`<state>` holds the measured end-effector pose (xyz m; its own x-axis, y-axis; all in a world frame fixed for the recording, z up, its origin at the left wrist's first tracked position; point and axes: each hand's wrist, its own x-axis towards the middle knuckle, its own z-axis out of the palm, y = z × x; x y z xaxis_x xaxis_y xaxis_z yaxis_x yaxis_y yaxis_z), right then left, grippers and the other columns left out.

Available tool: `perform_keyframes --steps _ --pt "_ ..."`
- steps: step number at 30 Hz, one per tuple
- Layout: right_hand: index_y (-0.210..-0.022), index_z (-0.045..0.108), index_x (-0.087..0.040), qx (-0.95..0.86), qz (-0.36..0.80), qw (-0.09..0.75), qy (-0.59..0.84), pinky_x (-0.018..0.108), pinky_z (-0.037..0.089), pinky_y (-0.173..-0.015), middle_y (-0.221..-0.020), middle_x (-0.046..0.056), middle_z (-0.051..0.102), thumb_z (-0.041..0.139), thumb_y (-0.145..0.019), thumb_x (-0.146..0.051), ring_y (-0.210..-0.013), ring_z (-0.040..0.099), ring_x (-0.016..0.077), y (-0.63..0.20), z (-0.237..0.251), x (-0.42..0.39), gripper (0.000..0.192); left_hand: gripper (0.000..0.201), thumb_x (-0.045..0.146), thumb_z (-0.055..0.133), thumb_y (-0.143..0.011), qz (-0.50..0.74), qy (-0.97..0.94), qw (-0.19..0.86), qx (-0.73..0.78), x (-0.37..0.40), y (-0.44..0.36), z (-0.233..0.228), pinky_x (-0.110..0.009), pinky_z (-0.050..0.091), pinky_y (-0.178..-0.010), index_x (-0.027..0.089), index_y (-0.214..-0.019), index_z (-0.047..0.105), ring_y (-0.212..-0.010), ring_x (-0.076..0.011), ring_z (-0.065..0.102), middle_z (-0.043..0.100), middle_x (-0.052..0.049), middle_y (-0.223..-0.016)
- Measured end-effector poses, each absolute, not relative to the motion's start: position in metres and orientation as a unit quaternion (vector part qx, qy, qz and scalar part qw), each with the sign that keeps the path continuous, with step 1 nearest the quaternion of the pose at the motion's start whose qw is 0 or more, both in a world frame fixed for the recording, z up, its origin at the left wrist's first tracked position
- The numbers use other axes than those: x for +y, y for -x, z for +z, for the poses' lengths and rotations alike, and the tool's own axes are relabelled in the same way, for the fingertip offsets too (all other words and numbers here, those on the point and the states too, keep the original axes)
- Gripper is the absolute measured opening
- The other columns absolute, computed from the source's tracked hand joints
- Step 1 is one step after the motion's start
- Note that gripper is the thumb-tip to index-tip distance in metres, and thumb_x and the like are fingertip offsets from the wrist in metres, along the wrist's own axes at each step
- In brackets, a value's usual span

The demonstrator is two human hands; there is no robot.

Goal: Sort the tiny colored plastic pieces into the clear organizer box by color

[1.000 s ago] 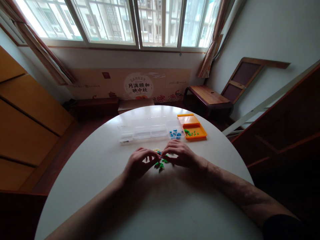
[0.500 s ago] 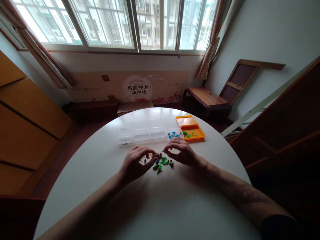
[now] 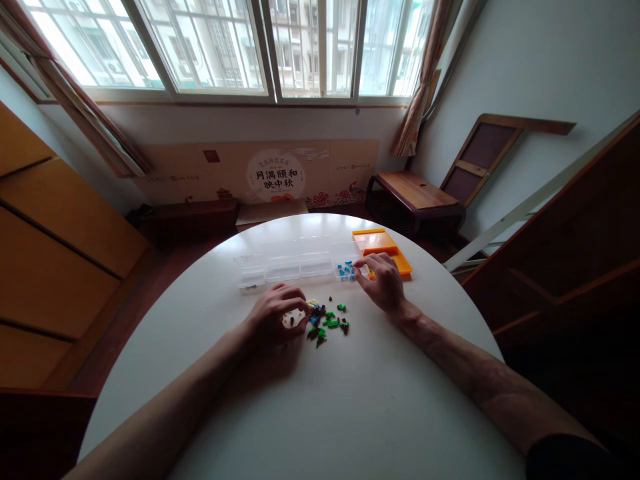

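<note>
A loose pile of small toy bricks [image 3: 330, 320] in green, dark brown, blue and pale yellow lies on the white round table [image 3: 360, 400]. My left hand [image 3: 277, 312] rests at the pile's left side, thumb and forefinger curved with a small gap at the tips. Over the clear plastic box [image 3: 315, 265], my right hand [image 3: 383, 280] pinches at its right end compartment, where several blue bricks [image 3: 345, 269] lie. A tiny blue brick [image 3: 353, 264] shows at its fingertips. Part of the orange tray [image 3: 403, 263] is hidden behind this hand.
Beyond the table, a cardboard panel [image 3: 210, 167] leans below the window. A wooden stool [image 3: 417, 191] stands at the back right. A small dark brick [image 3: 330, 299] and a green brick [image 3: 341, 307] lie at the pile's far edge.
My right hand has moved from the pile, forward and right, to the compartment of blue bricks. My left hand has shifted slightly left, with its fingertips a little farther from the pile's middle.
</note>
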<state>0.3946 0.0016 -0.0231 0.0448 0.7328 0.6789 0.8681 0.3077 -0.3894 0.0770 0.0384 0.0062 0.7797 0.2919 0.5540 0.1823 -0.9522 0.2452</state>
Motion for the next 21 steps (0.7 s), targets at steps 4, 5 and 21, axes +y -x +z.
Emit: perform_keyframes --steps 4,5,21 --pt "-0.103 0.078 -0.026 -0.681 -0.074 0.409 0.603 0.045 0.05 -0.097 -0.101 0.006 0.079 0.072 -0.103 -0.033 -0.101 0.067 0.03 -0.396 -0.027 0.001 0.009 0.008 0.021 0.074 -0.093 0.306 -0.937 0.115 0.125 0.04 -0.075 0.002 -0.033 0.054 -0.083 0.025 -0.097 0.08 -0.081 -0.0162 0.07 0.077 -0.004 -0.096" --pt "-0.103 0.078 -0.026 -0.68 -0.07 0.409 0.605 0.045 0.05 -0.097 -0.101 0.006 0.079 0.071 -0.103 -0.033 -0.101 0.066 0.0301 -0.396 -0.027 0.001 0.01 0.011 0.021 0.074 -0.093 0.303 -0.936 0.13 0.122 0.041 -0.075 0.0 -0.032 0.055 -0.082 0.026 -0.099 0.082 -0.082 -0.0162 0.07 0.077 -0.004 -0.097" --pt "-0.096 0.073 -0.024 -0.693 -0.015 0.432 0.577 0.042 0.05 -0.096 -0.097 0.005 0.077 0.064 -0.101 -0.027 -0.096 0.066 0.0272 -0.39 -0.02 -0.004 0.01 0.008 0.027 0.076 -0.097 0.26 -0.935 0.195 0.145 0.043 -0.076 -0.004 -0.027 0.06 -0.079 0.026 -0.097 0.084 -0.088 -0.0162 0.073 0.076 -0.005 -0.102"
